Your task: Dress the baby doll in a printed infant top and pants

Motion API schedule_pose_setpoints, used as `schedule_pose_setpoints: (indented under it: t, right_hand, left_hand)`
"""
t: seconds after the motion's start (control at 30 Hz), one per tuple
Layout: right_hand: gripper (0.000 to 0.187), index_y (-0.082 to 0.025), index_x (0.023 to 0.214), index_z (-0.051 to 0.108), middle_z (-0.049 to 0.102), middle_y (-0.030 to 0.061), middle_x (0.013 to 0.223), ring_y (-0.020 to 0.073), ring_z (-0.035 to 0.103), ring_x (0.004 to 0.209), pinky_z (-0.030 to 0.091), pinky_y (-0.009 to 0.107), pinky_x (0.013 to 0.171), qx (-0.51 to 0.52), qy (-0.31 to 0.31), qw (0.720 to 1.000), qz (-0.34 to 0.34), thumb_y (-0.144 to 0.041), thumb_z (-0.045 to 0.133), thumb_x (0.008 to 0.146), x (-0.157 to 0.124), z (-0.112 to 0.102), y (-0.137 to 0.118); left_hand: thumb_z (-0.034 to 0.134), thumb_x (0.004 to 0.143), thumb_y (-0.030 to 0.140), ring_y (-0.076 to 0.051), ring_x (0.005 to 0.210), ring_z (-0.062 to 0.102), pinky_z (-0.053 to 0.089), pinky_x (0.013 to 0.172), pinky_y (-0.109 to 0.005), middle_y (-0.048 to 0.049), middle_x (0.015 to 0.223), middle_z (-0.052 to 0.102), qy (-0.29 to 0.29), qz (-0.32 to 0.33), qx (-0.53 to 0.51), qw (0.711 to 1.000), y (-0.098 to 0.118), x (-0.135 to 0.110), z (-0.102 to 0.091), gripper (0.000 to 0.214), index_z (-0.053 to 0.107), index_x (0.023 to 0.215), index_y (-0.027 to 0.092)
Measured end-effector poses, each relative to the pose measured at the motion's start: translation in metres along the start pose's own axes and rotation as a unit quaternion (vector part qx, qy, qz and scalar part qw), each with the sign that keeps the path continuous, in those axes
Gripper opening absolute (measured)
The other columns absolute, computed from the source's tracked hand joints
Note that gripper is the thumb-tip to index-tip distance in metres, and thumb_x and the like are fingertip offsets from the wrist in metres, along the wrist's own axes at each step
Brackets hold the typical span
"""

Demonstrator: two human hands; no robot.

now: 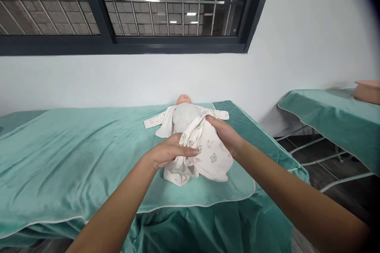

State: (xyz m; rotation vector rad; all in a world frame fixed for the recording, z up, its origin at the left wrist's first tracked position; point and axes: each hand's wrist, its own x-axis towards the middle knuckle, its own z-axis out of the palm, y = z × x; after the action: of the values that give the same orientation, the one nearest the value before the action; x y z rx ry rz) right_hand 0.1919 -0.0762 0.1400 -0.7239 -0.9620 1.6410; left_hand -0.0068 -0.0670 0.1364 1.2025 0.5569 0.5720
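Note:
A baby doll (184, 99) lies on its back on the green bed, its head toward the wall. Its arms are in the sleeves of a white printed baby top (164, 124), which is spread open around a pale grey-white torso. Closer to me is a white baby garment (212, 160) with a bear print, bunched over the doll's lower part and hiding its legs. My left hand (170, 151) grips the gathered folds on the left, thumb on top. With thumb and fingers, my right hand (224, 132) pinches the garment's upper right edge. Whether the garment joins the top I cannot tell.
Green sheets with white piping cover the bed (89, 158), which meets a white wall (133, 79) below a dark-framed barred window (178, 45). At right, across a gap, stands another green-covered bed (329, 114) with metal legs and a pink basin (368, 91).

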Motion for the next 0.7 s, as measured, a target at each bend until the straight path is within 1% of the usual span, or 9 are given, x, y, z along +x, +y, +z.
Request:
schedule_pose_setpoints:
  t: [0.07, 0.13, 0.23, 0.33, 0.37, 0.43, 0.53, 0.63, 0.7]
  right_hand:
    - [0.048, -0.018, 0.127, 0.06, 0.073, 0.0093, 0.11, 0.0249, 0.068, 0.102, 0.054, 0.038, 0.089, 0.034, -0.001, 0.999, 0.022, -0.046, 0.061, 0.089, -0.001, 0.002, 0.0]
    - [0.047, -0.018, 0.126, 0.061, 0.073, 0.0089, 0.108, 0.0234, 0.068, 0.102, 0.054, 0.035, 0.088, 0.027, -0.007, 1.0, 0.014, -0.046, 0.063, 0.088, -0.004, 0.002, 0.002]
    - [0.052, -0.016, 0.12, 0.066, 0.074, 0.0097, 0.102, 0.0231, 0.07, 0.094, 0.055, 0.033, 0.082, -0.043, -0.077, 0.996, 0.035, -0.051, 0.07, 0.082, -0.008, 0.0, 0.006]
    - [0.053, -0.015, 0.115, 0.069, 0.074, 0.0101, 0.099, 0.0229, 0.07, 0.086, 0.055, 0.034, 0.078, -0.114, -0.146, 0.98, 0.073, -0.047, 0.079, 0.073, -0.009, -0.003, 0.006]
    - [0.051, -0.016, 0.115, 0.069, 0.074, 0.0094, 0.1, 0.0227, 0.07, 0.086, 0.055, 0.034, 0.079, -0.121, -0.139, 0.981, 0.061, -0.044, 0.08, 0.074, -0.008, -0.003, 0.005]
    - [0.044, -0.019, 0.115, 0.069, 0.074, 0.0081, 0.103, 0.0226, 0.069, 0.089, 0.054, 0.035, 0.081, -0.112, -0.085, 0.99, 0.001, -0.044, 0.075, 0.079, -0.002, -0.003, 0.001]
    - [0.036, -0.019, 0.106, 0.071, 0.074, 0.0076, 0.104, 0.0232, 0.068, 0.094, 0.052, 0.033, 0.081, -0.083, -0.003, 0.993, -0.079, -0.046, 0.072, 0.081, 0.008, -0.003, -0.004]
    - [0.037, -0.018, 0.106, 0.07, 0.073, 0.0083, 0.108, 0.0243, 0.068, 0.096, 0.052, 0.034, 0.082, -0.052, 0.002, 0.995, -0.08, -0.046, 0.071, 0.081, 0.013, -0.005, -0.004]
    - [0.04, -0.019, 0.111, 0.068, 0.072, 0.0082, 0.112, 0.0246, 0.067, 0.099, 0.052, 0.035, 0.086, -0.033, 0.002, 0.996, -0.077, -0.047, 0.07, 0.082, 0.012, -0.008, 0.001]
  left_hand:
    - [0.082, 0.071, 0.024, -0.026, 0.096, 0.071, 0.054, 0.087, -0.035, -0.0125, 0.108, 0.074, 0.044, 0.06, -0.045, 0.996, 0.0, 0.004, 0.001, 0.05, 0.067, 0.118, 0.014]
    - [0.077, 0.077, 0.028, -0.025, 0.098, 0.07, 0.054, 0.089, -0.035, -0.0116, 0.11, 0.073, 0.088, 0.127, -0.099, 0.983, 0.001, 0.01, 0.003, 0.043, 0.067, 0.116, 0.014]
    - [0.073, 0.081, 0.03, -0.026, 0.099, 0.07, 0.054, 0.092, -0.036, -0.0111, 0.108, 0.074, 0.11, 0.162, -0.14, 0.971, 0.004, 0.017, 0.008, 0.037, 0.068, 0.113, 0.013]
    - [0.073, 0.081, 0.03, -0.026, 0.097, 0.071, 0.055, 0.09, -0.036, -0.0111, 0.105, 0.074, 0.109, 0.15, -0.145, 0.972, 0.006, 0.021, 0.012, 0.037, 0.067, 0.114, 0.013]
    - [0.072, 0.081, 0.031, -0.026, 0.097, 0.071, 0.055, 0.089, -0.036, -0.0116, 0.105, 0.074, 0.108, 0.143, -0.146, 0.973, 0.006, 0.021, 0.013, 0.038, 0.067, 0.114, 0.013]
    - [0.071, 0.082, 0.036, -0.026, 0.094, 0.071, 0.057, 0.085, -0.036, -0.0136, 0.105, 0.074, 0.101, 0.117, -0.14, 0.978, 0.007, 0.021, 0.013, 0.042, 0.066, 0.115, 0.011]
    - [0.071, 0.082, 0.04, -0.028, 0.087, 0.072, 0.058, 0.076, -0.038, -0.0165, 0.108, 0.073, 0.056, 0.042, -0.088, 0.994, 0.008, 0.018, 0.013, 0.051, 0.062, 0.125, 0.013]
    - [0.076, 0.078, 0.033, -0.027, 0.076, 0.073, 0.059, 0.068, -0.04, -0.018, 0.105, 0.073, -0.003, -0.026, -0.026, 0.999, 0.01, 0.017, 0.01, 0.059, 0.057, 0.131, 0.014]
    - [0.076, 0.078, 0.031, -0.026, 0.074, 0.072, 0.059, 0.069, -0.04, -0.0175, 0.104, 0.074, 0.003, -0.014, -0.03, 0.999, 0.01, 0.02, 0.008, 0.058, 0.058, 0.13, 0.013]
